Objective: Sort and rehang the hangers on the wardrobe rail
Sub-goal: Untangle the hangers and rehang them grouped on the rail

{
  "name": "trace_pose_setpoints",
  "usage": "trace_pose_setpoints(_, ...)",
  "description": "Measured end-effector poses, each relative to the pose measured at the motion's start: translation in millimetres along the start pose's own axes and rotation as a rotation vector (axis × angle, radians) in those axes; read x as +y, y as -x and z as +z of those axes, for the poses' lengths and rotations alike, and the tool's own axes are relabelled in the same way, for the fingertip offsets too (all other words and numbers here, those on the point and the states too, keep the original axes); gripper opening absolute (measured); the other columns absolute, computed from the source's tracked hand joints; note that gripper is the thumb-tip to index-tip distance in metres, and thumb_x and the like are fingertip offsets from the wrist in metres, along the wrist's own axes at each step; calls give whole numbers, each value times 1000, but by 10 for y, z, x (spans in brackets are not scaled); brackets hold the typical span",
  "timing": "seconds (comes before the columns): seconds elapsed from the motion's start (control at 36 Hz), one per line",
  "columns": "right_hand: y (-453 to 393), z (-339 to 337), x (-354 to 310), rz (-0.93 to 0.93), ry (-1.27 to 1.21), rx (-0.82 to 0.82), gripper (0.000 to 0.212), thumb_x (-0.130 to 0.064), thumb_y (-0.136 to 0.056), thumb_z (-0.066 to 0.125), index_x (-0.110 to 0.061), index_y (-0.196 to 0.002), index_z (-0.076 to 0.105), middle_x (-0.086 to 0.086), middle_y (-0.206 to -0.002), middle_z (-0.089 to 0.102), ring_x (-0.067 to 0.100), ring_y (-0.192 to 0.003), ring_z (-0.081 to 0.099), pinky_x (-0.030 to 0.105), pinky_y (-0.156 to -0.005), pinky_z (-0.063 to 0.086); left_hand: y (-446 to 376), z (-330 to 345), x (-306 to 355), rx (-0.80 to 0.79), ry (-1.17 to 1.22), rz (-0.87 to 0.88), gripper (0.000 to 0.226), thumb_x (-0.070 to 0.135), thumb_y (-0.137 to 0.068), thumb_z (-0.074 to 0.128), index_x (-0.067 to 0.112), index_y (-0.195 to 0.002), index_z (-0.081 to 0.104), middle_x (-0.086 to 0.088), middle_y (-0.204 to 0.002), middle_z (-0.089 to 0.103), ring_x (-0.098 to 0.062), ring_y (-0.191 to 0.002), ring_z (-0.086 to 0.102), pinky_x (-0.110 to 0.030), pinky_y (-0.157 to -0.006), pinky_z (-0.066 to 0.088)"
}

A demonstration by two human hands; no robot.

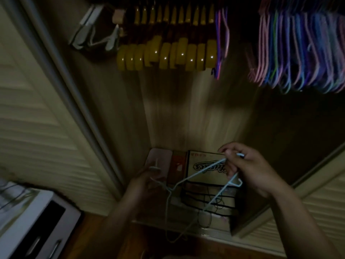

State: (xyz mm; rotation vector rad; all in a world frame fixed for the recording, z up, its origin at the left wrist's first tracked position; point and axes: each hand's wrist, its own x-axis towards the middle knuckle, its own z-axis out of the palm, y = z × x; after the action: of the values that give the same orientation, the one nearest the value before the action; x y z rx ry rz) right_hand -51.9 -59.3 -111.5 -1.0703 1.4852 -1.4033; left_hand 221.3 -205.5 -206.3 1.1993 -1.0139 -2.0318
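At the far left of the view, well left of the light blue wire hanger [203, 176], a louvred wardrobe door [37, 118] and the corner of a white cabinet [28, 221] are noted.

Above and left of that hanger, a grey-and-white bag [89, 32] is seen hanging. Beside it, a row of yellow hangers [166, 55] is found already hung together on the rail, closely packed. The rail itself is lost in shadow.

The left hand [147, 182] is observed just left of the wire hanger, near its twisted neck. Its grip is too dark and blurred to be judged; whether the wire is grasped cannot be told.

The wire hanger is held low, in front of the wardrobe floor, off the rail. Behind it, boxes [201, 165] are seen standing on the wardrobe floor, and dark hangers or cords, too dim to identify, lie below them.

The right hand [250, 171] is clenched round the wire hanger at one shoulder, with fingers pinching the wire.

Above and right of the wire hanger, a dense group of coloured thin hangers [302, 53] is hung, with a few more [222, 40] next to the yellow row.

The task is judged well advanced: two sorted groups are up. At least the hanger in hand remains to be rehung, presumably with the thin ones.
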Motion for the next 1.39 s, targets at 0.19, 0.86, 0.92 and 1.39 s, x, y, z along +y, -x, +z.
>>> trace_pose_setpoints(0.19,-333,-190,67,40,-111,272,23,-30,-88,68,-25,-110,69,8,-87,61,17,-75,60,24,-70,55,221,0,58,-40,-52,161,42,37,-90,55,2,-109,69,-26,-105,71,-39,-98,71,-43,-81,61)
trace_pose_setpoints(0.86,113,539,1145,173,519,-300,43,-15,-95,65,-17,-137,54,-1,-131,58,7,-119,55,24,-100,47,168,197,506,140,557,371,32,17,-104,32,20,-74,42,1,-64,47,-13,-63,49,-25,-68,42)
trace_pose_setpoints(0.92,68,474,1129,156,578,-229,31,-18,-98,62,-13,-128,63,2,-121,60,8,-109,58,22,-90,48,169,176,523,173,526,347,33,19,-106,31,21,-75,42,1,-65,45,-14,-64,50,-25,-66,43)
trace_pose_setpoints(1.39,228,117,-377,43,1167,281,25,-47,-99,51,-32,-93,71,-7,-76,68,15,-71,65,34,-64,54,209,525,827,252,-76,396,23,17,-102,51,22,-84,65,13,-68,71,-2,-63,68,-16,-55,52)
